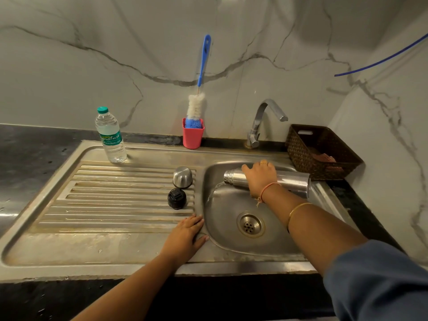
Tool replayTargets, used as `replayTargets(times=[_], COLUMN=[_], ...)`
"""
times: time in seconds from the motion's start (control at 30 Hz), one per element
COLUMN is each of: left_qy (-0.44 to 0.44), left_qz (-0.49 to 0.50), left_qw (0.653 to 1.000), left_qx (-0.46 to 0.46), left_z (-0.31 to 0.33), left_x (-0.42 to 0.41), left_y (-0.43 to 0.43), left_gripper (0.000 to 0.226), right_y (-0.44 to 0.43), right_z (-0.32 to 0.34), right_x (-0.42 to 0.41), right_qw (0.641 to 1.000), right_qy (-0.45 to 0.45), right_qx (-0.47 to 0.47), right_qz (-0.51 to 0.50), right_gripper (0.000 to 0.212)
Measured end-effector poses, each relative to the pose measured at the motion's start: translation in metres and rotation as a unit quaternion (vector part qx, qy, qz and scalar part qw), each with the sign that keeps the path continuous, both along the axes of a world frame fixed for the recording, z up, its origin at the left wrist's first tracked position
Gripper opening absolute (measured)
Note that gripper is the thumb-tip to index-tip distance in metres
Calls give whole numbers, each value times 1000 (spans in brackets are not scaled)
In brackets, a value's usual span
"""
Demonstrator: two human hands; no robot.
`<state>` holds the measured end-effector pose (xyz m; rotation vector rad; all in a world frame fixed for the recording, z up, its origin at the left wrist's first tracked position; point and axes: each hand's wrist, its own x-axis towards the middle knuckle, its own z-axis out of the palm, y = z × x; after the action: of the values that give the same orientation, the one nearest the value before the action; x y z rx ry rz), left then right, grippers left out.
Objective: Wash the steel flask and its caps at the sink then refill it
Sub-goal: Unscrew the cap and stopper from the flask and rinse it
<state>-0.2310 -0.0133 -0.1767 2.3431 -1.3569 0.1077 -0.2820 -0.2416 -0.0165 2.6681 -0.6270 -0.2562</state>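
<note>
Right hand [260,177] grips the tipped steel flask [294,181], hiding its middle; left hand [185,235] lies spread on the sink rim [231,260].

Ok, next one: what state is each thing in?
flask: uncapped, on its side over the sink, pouring water out.
steel cap: off, on drainboard.
black cap: off, on drainboard.
tap: no water running.
bottle: capped, upright.
brush: standing in cup.
right grip: holds flask.
left grip: flat on sink rim.

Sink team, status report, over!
Right hand grips shiny steel flask, pouring water into sink. Left hand flat on its rim. Domed steel cap, black cap on drainboard.
</note>
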Motion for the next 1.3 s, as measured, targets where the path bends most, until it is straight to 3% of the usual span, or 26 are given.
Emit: replayTargets(times=[0.4, 0.67, 0.93, 1.07, 1.17, 1.3], left_qy=[54, 74, 78, 77, 78, 75], left_qz=[4, 1, 5, 9, 11, 10], left_qw=[998, 997, 997, 997, 997, 997], left_qx=[11, 2, 11, 19, 23, 31], left_z=[-3, 0, 1, 2, 1, 1], left_x=[0, -1, -2, -2, -2, -1], left_y=[0, 0, 1, 1, 1, 2], left_gripper=[66, 71, 65, 65, 64, 67], right_y=[2, 0, 1, 4, 7, 6], right_z=[2, 3, 22, 23, 7, -9], right_x=[11, 15, 23, 25, 21, 15], right_qw=[987, 971, 960, 967, 974, 979], right_qy=[23, 44, 6, -16, 51, 65], right_qx=[-121, -171, -214, -201, -176, -155], right_qz=[101, 164, 179, 152, 131, 115], right_gripper=[47, 58, 47, 45, 35, 41])
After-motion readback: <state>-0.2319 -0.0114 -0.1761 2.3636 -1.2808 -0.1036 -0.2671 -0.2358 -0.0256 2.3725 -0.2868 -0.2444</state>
